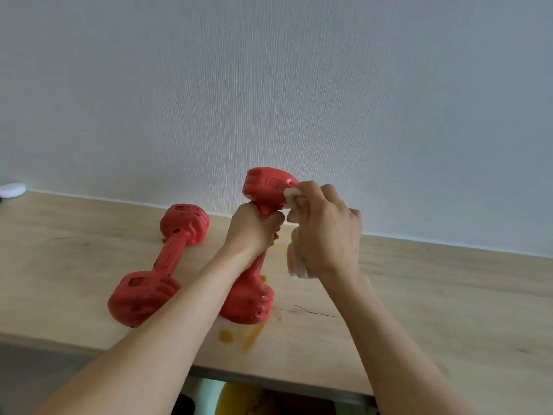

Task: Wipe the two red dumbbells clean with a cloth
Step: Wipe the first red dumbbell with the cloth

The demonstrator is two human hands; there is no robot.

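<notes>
Two red dumbbells are on the light wooden table (419,295). One dumbbell (161,262) lies flat at the left, with dark smudges on its heads. The other dumbbell (263,187) stands tilted on its lower head, its upper head raised toward the wall. My left hand (254,229) grips its handle just under the upper head. My right hand (326,232) holds a white cloth (296,265) and presses it against the right side of the raised head. Part of the cloth hangs below my palm.
Orange-brown stains (239,333) mark the table in front of the standing dumbbell. A white object (12,190) sits at the far left by the wall. The wall runs close behind the dumbbells. Under the table's front edge I see coloured items.
</notes>
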